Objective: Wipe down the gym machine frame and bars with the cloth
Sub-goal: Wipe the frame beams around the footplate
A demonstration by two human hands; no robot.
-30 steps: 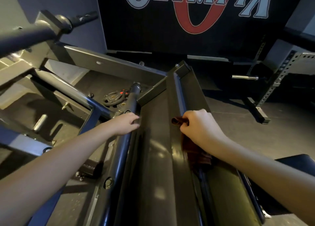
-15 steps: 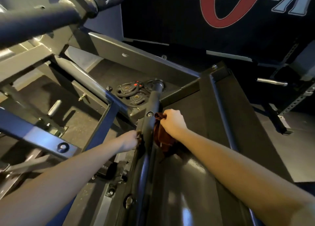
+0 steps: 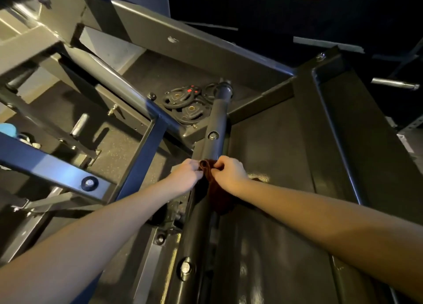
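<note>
A dark red cloth (image 3: 216, 189) is draped over the round black bar (image 3: 216, 122) that runs down the middle of the gym machine. My right hand (image 3: 230, 169) pinches the cloth's top edge from the right side of the bar. My left hand (image 3: 186, 174) grips the same bunched edge from the left, the two hands almost touching. The cloth hangs down the bar's right side onto the wide dark plate (image 3: 274, 161) of the frame. The part of the bar under the cloth is hidden.
Black weight plates (image 3: 186, 104) lie on the floor beyond the bar's far end. Grey frame beams (image 3: 201, 42) and a blue crossbar (image 3: 52, 166) stand to the left. A chrome peg (image 3: 393, 83) sticks out at the right. Rubber floor shows between the beams.
My right hand carried the cloth from the right rail across to the centre bar and slid down it. My left hand came over to the cloth's edge. The view tilted downward.
</note>
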